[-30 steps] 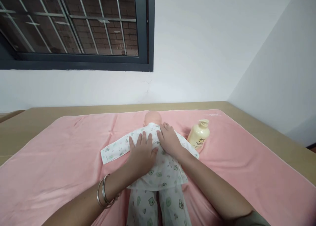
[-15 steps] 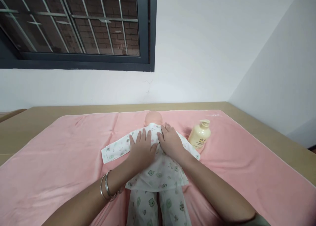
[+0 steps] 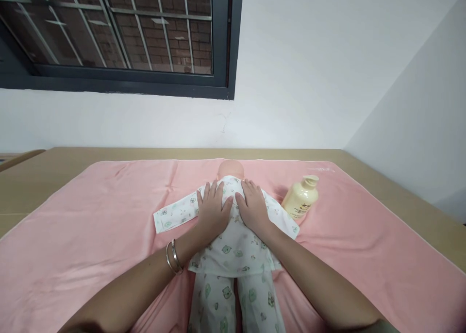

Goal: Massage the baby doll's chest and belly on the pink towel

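A baby doll [image 3: 230,169] lies face down with its head toward the wall. It wears a white printed shirt [image 3: 236,250] and matching trousers [image 3: 218,299]. My left hand [image 3: 213,209] rests flat on the left side of the doll's upper back, fingers spread and thumb turned inward. On the right side of the back lies my right hand [image 3: 253,207], also flat, with its fingertips near the shoulder. The two thumbs point toward each other with a gap between them. Neither hand grips anything. Two silver bangles [image 3: 174,257] circle my left wrist.
A pale yellow pump bottle [image 3: 301,197] stands right of the doll, close to its right sleeve. Beneath everything a pink cloth [image 3: 109,236] covers much of the wooden table [image 3: 80,154]. Behind are a white wall [image 3: 291,80] and a dark-framed barred window [image 3: 145,83].
My left hand has moved up the doll's back to lie level with the right hand, which has shifted only slightly. The camera view has tilted a little.
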A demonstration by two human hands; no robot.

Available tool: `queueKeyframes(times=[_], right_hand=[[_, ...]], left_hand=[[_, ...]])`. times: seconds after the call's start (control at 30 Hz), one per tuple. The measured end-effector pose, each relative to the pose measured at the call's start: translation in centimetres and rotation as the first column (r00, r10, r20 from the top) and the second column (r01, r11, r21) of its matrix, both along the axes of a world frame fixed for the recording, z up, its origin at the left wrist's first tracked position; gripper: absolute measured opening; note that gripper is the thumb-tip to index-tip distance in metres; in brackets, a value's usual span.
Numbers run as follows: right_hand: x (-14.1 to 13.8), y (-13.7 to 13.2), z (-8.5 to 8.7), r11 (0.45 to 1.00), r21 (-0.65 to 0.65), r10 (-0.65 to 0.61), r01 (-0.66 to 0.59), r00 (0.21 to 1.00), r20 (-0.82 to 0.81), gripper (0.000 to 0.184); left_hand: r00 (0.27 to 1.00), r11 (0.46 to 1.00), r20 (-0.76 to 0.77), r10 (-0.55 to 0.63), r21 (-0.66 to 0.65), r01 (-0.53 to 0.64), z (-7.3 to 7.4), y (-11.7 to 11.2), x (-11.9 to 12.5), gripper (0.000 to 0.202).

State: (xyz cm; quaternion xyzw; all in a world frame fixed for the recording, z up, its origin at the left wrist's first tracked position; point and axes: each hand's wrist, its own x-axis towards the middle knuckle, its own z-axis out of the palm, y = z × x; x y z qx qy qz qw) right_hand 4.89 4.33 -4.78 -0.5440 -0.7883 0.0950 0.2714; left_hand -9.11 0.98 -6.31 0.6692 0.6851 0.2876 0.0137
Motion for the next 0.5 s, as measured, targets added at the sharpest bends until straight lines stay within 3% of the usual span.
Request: queueKeyframes(times=[0.5], right_hand=[[-0.09,0.43,-0.09,1.000,0.011,0.004,-0.004,1.000,-0.009,0.050]], left_hand=[[0.999,1.000,0.037,-0.003,0.002,0.003,0.19,0.39,-0.21,0.053]])
